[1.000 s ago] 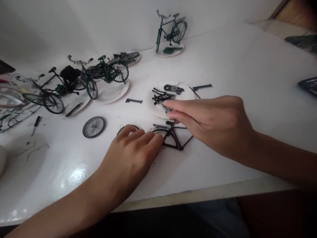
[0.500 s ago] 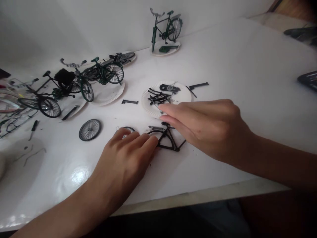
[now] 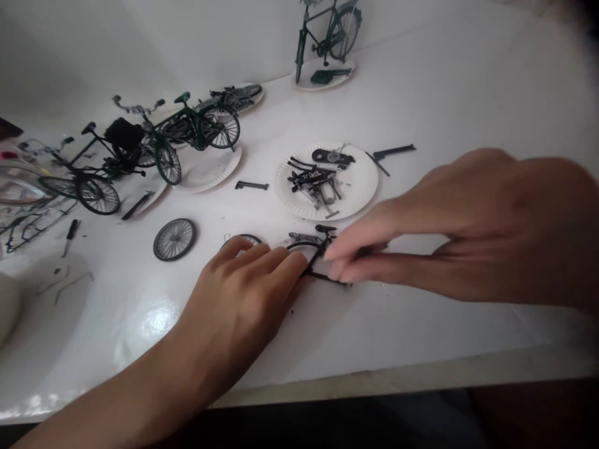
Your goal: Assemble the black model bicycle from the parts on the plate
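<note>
While fingers point(image 3: 352, 239) flank it, the bicycle frame point(image 3: 316, 256) lies between.

Near the centre, the bike frame point(image 3: 314, 259) is black, its saddle point(image 3: 325, 229) too. Just above, the plate point(image 3: 358, 187) is white with a ribbed rim, its parts point(image 3: 316, 179) black and grey. Left of centre, the wheel point(image 3: 175, 239) has a dark tyre and radiating spokes. The top-centre bike point(image 3: 321, 48) is dark green — likewise the upper-left one point(image 3: 193, 123), with grey handlebars point(image 3: 138, 110) — and the table point(image 3: 449, 118) glossy white.
</note>
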Available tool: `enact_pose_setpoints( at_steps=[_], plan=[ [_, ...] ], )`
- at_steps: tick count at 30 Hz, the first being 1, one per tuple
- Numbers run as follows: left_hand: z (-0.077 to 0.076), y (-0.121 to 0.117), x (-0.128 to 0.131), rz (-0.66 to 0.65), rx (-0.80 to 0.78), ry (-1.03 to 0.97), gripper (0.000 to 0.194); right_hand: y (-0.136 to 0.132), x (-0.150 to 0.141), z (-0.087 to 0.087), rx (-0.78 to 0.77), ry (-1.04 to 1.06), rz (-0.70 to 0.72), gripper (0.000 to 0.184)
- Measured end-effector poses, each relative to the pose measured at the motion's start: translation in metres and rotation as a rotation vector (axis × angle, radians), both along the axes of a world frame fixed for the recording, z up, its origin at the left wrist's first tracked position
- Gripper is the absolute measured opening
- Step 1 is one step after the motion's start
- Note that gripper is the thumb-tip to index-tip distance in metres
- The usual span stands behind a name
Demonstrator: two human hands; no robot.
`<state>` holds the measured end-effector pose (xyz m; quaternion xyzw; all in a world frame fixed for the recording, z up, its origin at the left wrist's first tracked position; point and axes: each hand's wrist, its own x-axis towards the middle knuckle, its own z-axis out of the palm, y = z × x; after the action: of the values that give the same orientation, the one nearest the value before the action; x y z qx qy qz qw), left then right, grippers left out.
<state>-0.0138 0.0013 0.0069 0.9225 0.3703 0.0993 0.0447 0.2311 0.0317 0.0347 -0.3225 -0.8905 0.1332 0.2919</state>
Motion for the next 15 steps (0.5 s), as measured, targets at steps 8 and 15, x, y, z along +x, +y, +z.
enact_pose_setpoints(
  at_steps=[8,15],
  plan=[
    [0.0011,-0.0006,0.0,0.012,-0.035,0.003,0.014,0.0096,0.0018,-0.011,0.047,-0.008,0.089,0.026],
    [0.0005,-0.0005,-0.0005,0.011,-0.013,0.015,0.013,0.006,0.0003,-0.0107,0.11,-0.05,0.035,0.024]
  ],
)
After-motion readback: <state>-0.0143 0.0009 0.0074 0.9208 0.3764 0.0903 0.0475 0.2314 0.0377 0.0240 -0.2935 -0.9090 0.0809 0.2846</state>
